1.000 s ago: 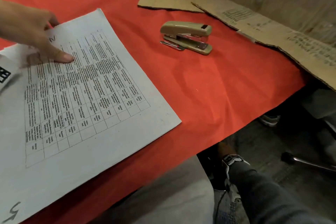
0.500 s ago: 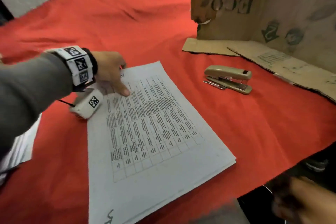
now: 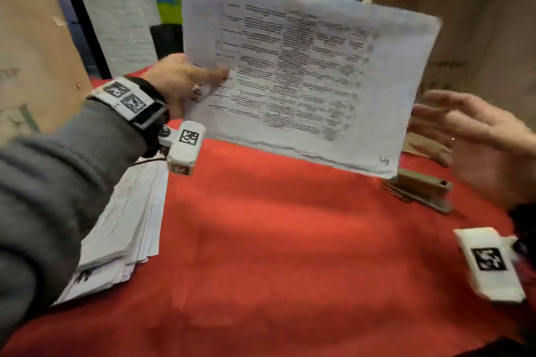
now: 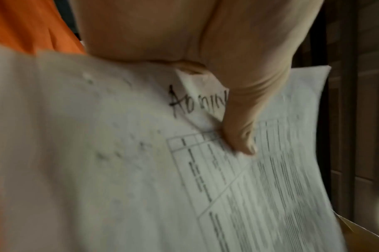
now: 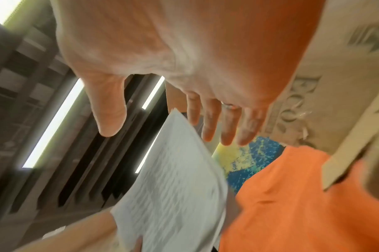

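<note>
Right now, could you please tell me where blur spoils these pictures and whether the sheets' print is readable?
Head view: blur smears the right hand and the sheets, print unreadable. Left wrist view: near paper blurred, handwriting by the left hand clearer. Right wrist view: sheets streaked.

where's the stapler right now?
Head view, right side: the beige metal stapler lies on the red tablecloth, just under the lower right corner of the white printed sheets the left hand holds up, near the open right hand.
</note>
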{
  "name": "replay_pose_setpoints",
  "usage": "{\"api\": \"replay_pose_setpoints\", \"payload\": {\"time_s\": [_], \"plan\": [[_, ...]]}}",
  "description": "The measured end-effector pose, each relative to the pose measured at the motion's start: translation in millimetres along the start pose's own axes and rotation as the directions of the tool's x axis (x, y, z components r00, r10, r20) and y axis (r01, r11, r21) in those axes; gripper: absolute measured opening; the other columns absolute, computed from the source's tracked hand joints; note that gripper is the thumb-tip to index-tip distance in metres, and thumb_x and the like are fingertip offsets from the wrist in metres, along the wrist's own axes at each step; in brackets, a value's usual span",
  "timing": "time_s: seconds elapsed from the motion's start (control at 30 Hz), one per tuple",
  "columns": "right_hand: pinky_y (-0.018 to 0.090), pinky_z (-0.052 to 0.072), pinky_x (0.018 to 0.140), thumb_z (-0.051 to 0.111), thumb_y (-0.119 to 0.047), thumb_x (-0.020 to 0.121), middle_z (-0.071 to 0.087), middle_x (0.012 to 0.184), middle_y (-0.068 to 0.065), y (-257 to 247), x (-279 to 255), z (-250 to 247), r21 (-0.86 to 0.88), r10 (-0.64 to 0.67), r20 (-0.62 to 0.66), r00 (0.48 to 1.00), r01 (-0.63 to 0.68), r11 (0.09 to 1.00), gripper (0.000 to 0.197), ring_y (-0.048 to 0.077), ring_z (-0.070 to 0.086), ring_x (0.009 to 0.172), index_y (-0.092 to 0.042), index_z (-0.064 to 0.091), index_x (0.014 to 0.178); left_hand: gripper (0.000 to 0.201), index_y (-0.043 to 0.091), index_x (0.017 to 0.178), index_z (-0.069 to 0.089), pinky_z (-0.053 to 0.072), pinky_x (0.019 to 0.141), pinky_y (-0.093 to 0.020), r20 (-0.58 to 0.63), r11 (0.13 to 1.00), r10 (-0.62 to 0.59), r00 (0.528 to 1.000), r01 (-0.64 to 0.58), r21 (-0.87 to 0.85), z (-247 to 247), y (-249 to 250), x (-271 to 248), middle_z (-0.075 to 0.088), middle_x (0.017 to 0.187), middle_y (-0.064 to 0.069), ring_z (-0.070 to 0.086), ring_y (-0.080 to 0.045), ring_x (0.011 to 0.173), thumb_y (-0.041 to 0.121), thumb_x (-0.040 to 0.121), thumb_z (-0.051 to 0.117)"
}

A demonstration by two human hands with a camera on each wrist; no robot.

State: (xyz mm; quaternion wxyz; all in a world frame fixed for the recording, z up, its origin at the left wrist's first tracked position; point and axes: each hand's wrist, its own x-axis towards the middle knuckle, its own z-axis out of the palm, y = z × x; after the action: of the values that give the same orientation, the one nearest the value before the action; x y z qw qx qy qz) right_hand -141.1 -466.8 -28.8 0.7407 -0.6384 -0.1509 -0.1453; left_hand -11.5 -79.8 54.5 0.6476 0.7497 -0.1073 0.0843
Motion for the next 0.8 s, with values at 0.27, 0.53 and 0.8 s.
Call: {"api": "replay_pose_setpoints", "payload": {"time_s": [0.27, 0.53, 0.8], "plan": [[0.021, 0.056, 0.075, 0.081, -0.006, 0.074, 0.06, 0.101, -0.006, -47.8, 111.3, 45.2, -0.297, -0.333, -0.287, 0.898, 0.247, 0.922, 0.061, -0.007, 0.063, 0.075, -0.014, 0.038, 0.117, 0.068, -0.008, 0.137, 0.059, 0.056, 0.1, -0.052, -0.054, 0.929, 0.184, 0.982, -0.191, -0.316, 1.7, -7.0, -20.2, 0.064, 0.137, -0.025, 0.064, -0.041, 0.125, 0.006, 0.076, 0.084], [0.061, 0.056, 0.096, 0.074, -0.013, 0.066, 0.077, 0.104, 0.005, 30.9, 93.9, 21.4, -0.361, -0.09, -0.152, 0.984, 0.029, 0.932, 0.043, 0.026, 0.072, 0.1, -0.012, 0.073, 0.109, 0.037, 0.008, 0.108, 0.079, 0.06, 0.089, -0.038, -0.105, 0.971, 0.174, 0.979, -0.188, -0.144, 18.1, -58.3, -45.4, 0.08, 0.106, -0.007, 0.075, -0.021, 0.095, 0.014, 0.073, 0.091], [0.047, 0.059, 0.096, 0.071, -0.002, 0.087, 0.075, 0.121, 0.014, -2.4, 107.9, 34.2, -0.156, -0.163, -0.147, 0.976, 0.14, 0.978, 0.037, 0.035, 0.071, 0.113, -0.003, 0.069, 0.125, 0.023, 0.01, 0.104, 0.079, 0.061, 0.087, -0.035, -0.21, 0.944, 0.249, 0.946, -0.285, -0.168, 36.4, -24.6, -39.0, 0.08, 0.107, -0.007, 0.077, -0.021, 0.098, 0.007, 0.083, 0.085]]}}
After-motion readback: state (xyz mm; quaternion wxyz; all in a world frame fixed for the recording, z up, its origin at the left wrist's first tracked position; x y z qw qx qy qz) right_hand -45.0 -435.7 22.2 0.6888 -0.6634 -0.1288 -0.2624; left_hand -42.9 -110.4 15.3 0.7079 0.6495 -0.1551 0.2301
